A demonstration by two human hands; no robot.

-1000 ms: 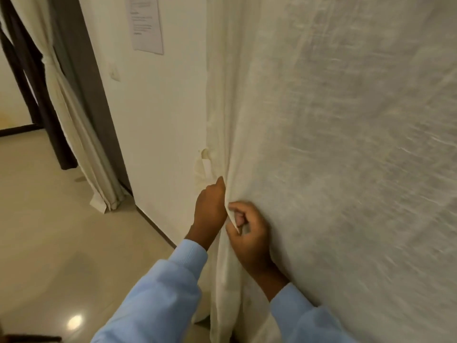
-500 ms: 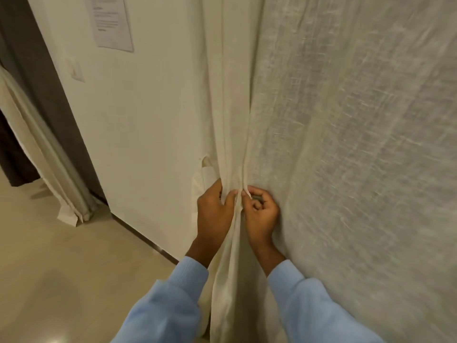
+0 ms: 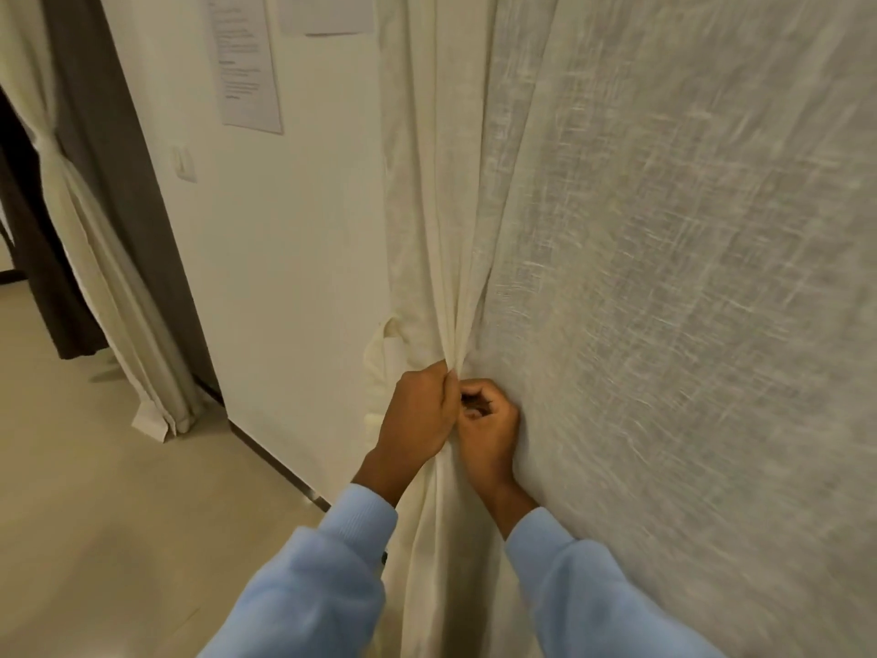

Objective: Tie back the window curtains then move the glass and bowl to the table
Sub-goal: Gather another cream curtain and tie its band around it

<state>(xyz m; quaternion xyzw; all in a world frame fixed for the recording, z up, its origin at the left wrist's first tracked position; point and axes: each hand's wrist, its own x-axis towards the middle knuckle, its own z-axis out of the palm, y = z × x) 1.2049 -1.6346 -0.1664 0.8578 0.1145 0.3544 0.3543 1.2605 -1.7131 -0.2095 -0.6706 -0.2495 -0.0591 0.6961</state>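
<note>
Head view: the cream curtain [image 3: 664, 277] fills the frame from 12 round to 5 o'clock. Its left edge is bunched into a narrow fold at centre. The left hand [image 3: 417, 415] clenches that fold, with cloth rising from the fist at 12 o'clock and hanging below at 6. The right hand [image 3: 489, 429] touches it at 3 o'clock, fingers curled against the fabric; whether they pinch cloth I cannot tell. A tieback loop [image 3: 384, 344] hangs at the left hand's 10 o'clock.

left hand [image 3: 420, 415], right hand [image 3: 489, 422] on bunched curtain [image 3: 451, 287]
</note>
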